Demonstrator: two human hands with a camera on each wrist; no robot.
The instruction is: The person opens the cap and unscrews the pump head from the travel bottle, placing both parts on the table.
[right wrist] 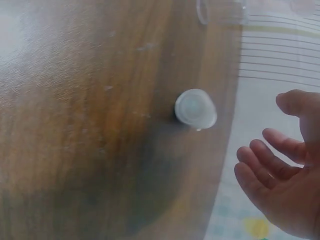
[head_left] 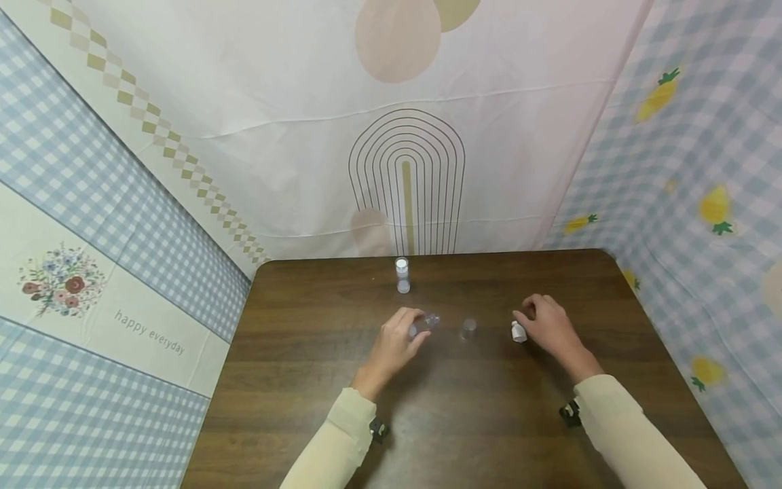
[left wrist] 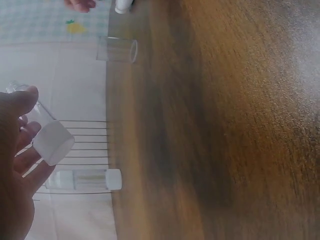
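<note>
My left hand [head_left: 396, 339] grips a small clear bottle [left wrist: 53, 142] with a white base, held tilted above the table. Thumb and fingers curl round its sides in the left wrist view. My right hand [head_left: 552, 331] is beside a small white piece [head_left: 518, 331] at the right of the table. In the right wrist view that hand's fingers [right wrist: 265, 165] are loosely bent, hold nothing and stand apart from the piece, whose round end faces the camera. Between the hands stands a clear cylinder [head_left: 468, 329] like a small cup.
Near the back edge of the brown wooden table [head_left: 293, 421] a clear bottle with a white top [head_left: 402, 275] stands upright. A patterned cloth [head_left: 293, 176] hangs behind the table, and checked cloth [head_left: 702, 272] hangs at the sides.
</note>
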